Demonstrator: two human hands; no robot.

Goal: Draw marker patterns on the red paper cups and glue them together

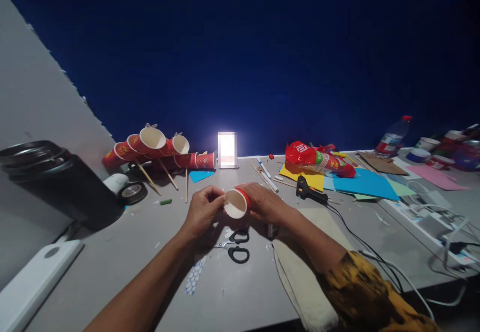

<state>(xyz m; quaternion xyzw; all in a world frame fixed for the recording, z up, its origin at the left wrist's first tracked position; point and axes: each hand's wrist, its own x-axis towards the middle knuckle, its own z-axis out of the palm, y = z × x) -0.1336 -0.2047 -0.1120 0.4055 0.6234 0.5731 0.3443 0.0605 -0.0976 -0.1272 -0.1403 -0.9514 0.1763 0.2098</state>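
— How far is the work?
— Several red paper cups [152,139] with wooden sticks [149,177] are at the tabletop's [123,242] back left, seemingly done; the held cup [236,205] is apart, probably left to finish.
— And the grip?
— Left hand [207,207] pinches its rim; right hand [265,203] curls on its red side.

Forward passage: tabletop [225,178] between the wooden sticks [186,186] and the white markers [264,168] — limited at the rear by the glowing screen [227,150]. Left passage: between the left forearm [150,277] and the black tumbler [67,187]. Obstacles: scissors [239,254] on the near side of the cup [236,205]; glue gun [305,188] right of the right hand [264,203] — power strip [416,228] beyond.
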